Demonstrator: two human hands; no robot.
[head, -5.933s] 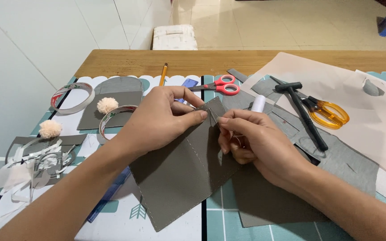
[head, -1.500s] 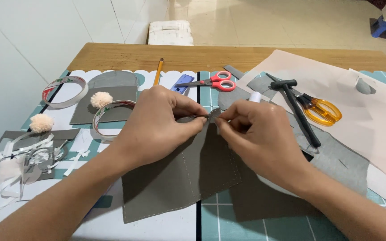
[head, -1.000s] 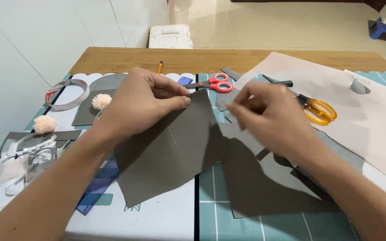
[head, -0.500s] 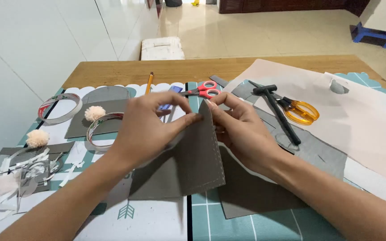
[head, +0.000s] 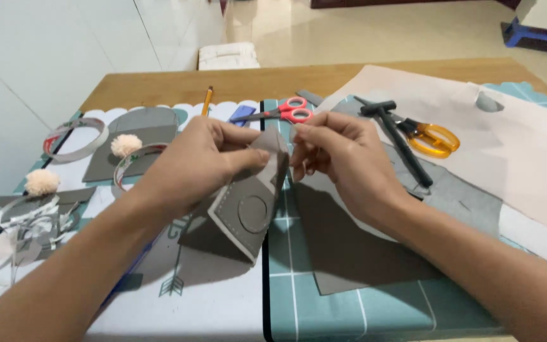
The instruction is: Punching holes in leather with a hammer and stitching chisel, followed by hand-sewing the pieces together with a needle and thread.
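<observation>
Red-handled scissors (head: 289,111) beside a yellow pencil (head: 207,101); orange-handled scissors (head: 428,136) near a black T-shaped tool (head: 397,139); two fluffy cream pompoms (head: 125,145) left, on the wooden table (head: 159,92).

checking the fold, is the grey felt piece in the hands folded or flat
Folded: the grey felt piece bends sharply at the top, pinched between left hand and right hand.

A home craft corner: a wooden worktop (head: 159,88) carried cutting mats (head: 349,304), grey felt (head: 356,247), scissors (head: 286,113) and pompoms (head: 42,182), beside a tiled floor (head: 362,31) and white wall (head: 52,57).
</observation>
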